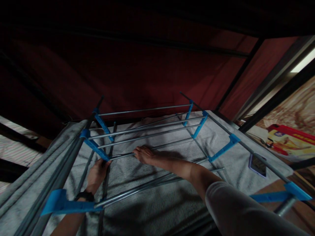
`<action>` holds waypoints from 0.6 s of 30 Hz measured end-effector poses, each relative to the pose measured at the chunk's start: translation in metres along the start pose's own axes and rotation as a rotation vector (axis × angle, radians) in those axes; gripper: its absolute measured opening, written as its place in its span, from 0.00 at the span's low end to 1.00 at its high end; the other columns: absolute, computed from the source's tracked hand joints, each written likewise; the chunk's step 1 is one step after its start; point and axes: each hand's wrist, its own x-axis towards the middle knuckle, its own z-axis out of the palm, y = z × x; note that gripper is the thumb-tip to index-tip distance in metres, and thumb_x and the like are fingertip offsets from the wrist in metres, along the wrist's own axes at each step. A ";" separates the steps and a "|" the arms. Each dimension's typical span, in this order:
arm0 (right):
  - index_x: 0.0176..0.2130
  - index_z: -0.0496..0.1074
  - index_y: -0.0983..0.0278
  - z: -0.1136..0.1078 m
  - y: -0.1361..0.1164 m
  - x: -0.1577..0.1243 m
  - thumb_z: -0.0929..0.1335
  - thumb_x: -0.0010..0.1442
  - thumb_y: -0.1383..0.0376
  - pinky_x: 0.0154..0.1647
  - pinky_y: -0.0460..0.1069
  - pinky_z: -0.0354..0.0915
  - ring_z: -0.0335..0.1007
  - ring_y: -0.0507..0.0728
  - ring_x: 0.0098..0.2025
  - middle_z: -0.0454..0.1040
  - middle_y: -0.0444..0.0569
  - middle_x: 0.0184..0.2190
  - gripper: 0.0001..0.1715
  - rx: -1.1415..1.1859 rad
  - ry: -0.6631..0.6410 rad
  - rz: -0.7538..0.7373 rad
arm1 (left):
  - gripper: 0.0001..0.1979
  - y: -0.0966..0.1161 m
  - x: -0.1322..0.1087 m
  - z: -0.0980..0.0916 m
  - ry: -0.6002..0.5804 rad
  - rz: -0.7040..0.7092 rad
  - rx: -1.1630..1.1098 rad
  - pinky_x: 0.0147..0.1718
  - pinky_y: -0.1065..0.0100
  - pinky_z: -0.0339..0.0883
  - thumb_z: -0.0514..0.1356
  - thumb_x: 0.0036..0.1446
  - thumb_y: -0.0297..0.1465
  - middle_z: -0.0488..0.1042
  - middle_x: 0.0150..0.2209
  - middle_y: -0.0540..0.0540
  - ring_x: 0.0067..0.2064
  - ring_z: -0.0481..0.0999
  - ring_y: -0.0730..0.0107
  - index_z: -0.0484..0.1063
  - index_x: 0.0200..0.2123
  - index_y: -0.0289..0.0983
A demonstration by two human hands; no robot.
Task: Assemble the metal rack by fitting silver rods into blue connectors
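A rack frame of metal tubes and blue plastic brackets lies over a grey cloth (157, 193). My right hand (144, 154) reaches across the frame, its fingers closed round a thin metal tube (123, 156). At that tube's left end, my left hand (98, 173), with a dark band on the wrist, grips the lower end of a blue bracket (97, 149). Its fingertips are partly hidden there. Another blue bracket (69, 206) crosses over my left forearm. Loose-looking tubes (137, 188) lie in front of my hands.
A phone (258, 165) lies on the cloth at the right, beneath a long side pole (251, 150). Farther right is a red and yellow box (291, 139). A dark red curtain-like backing (147, 75) rises behind the frame, with dark posts on both sides.
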 end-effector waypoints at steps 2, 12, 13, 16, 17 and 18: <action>0.59 0.73 0.63 -0.002 0.003 -0.007 0.62 0.76 0.65 0.57 0.53 0.67 0.74 0.61 0.55 0.76 0.55 0.58 0.18 -0.031 0.023 -0.038 | 0.18 -0.001 0.001 0.001 -0.035 -0.023 0.002 0.48 0.58 0.76 0.52 0.70 0.42 0.82 0.52 0.34 0.50 0.83 0.48 0.75 0.49 0.36; 0.45 0.76 0.62 -0.037 0.070 -0.140 0.67 0.67 0.73 0.58 0.50 0.60 0.70 0.57 0.52 0.77 0.50 0.49 0.10 0.042 0.065 0.369 | 0.21 -0.005 0.001 0.008 0.006 0.025 -0.050 0.47 0.56 0.76 0.52 0.68 0.42 0.82 0.52 0.33 0.51 0.83 0.45 0.76 0.52 0.35; 0.43 0.77 0.62 -0.044 0.084 -0.157 0.67 0.67 0.73 0.57 0.49 0.60 0.71 0.57 0.52 0.78 0.49 0.49 0.10 0.075 0.083 0.557 | 0.22 -0.004 0.000 0.008 0.001 0.018 -0.048 0.47 0.56 0.76 0.52 0.68 0.43 0.81 0.53 0.33 0.51 0.83 0.45 0.76 0.53 0.35; 0.47 0.77 0.66 -0.064 0.126 -0.196 0.62 0.69 0.74 0.51 0.50 0.62 0.73 0.59 0.51 0.78 0.57 0.49 0.15 0.053 0.157 0.951 | 0.25 -0.002 -0.001 0.006 -0.022 0.022 -0.039 0.49 0.55 0.75 0.50 0.70 0.43 0.80 0.56 0.31 0.54 0.82 0.43 0.74 0.57 0.33; 0.50 0.77 0.69 -0.070 0.138 -0.204 0.61 0.69 0.74 0.50 0.51 0.63 0.73 0.60 0.52 0.77 0.61 0.50 0.17 0.032 0.179 1.046 | 0.25 -0.002 -0.001 0.006 -0.027 0.029 -0.036 0.50 0.55 0.74 0.49 0.71 0.43 0.79 0.57 0.31 0.55 0.81 0.43 0.73 0.58 0.33; 0.52 0.76 0.72 -0.074 0.150 -0.210 0.61 0.70 0.74 0.49 0.52 0.63 0.74 0.62 0.53 0.76 0.66 0.52 0.19 0.021 0.199 1.135 | 0.25 -0.002 -0.002 0.006 -0.029 0.037 -0.036 0.50 0.55 0.74 0.49 0.72 0.43 0.79 0.58 0.31 0.56 0.81 0.43 0.73 0.59 0.33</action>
